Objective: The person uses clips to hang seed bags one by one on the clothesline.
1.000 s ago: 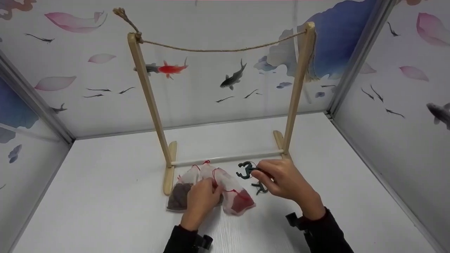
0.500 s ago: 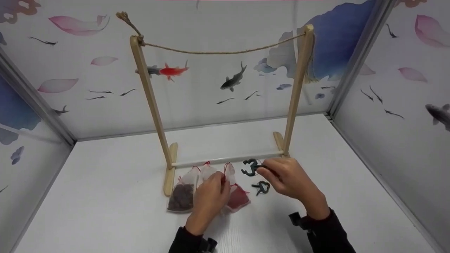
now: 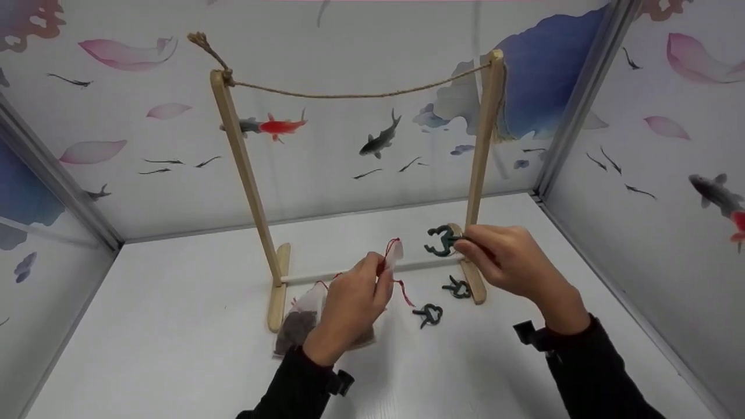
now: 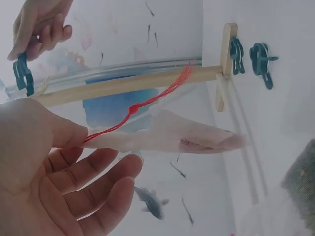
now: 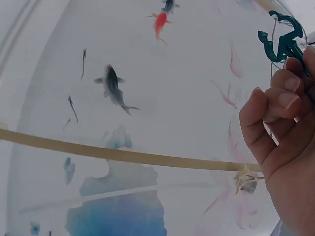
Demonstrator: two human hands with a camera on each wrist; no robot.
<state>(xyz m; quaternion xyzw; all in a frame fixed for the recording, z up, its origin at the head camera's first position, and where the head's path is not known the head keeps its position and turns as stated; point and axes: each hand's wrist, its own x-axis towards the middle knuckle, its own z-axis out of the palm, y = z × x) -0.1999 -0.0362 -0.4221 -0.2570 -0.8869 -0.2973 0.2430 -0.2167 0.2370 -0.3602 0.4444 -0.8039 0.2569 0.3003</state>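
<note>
In the head view my left hand [image 3: 356, 299] pinches the gathered top of a white mesh drawstring bag [image 3: 397, 254], lifted off the table. The left wrist view shows this bag [image 4: 197, 140] hanging from thumb and fingers, its red cord [image 4: 133, 109] trailing and something reddish in its end. My right hand [image 3: 515, 259] squeezes the handles of a dark green spring clip [image 3: 442, 240], and the clip's mouth is spread wide. In the right wrist view the same clip [image 5: 285, 39] sits at the fingertips. Both hands are in front of the frame's lower crossbar.
A wooden frame [image 3: 244, 174] with a slack twine line [image 3: 326, 96] between its posts stands behind. Two more green clips, one by the right foot [image 3: 458, 287] and one nearer [image 3: 429, 315], lie on the table. Mesh bags with dark contents [image 3: 295, 329] lie at left, partly behind my left arm.
My left hand has lifted the bag with reddish contents off the table, up and rightward. My right hand has moved up and right with the clip, uncovering a second clip on the table.
</note>
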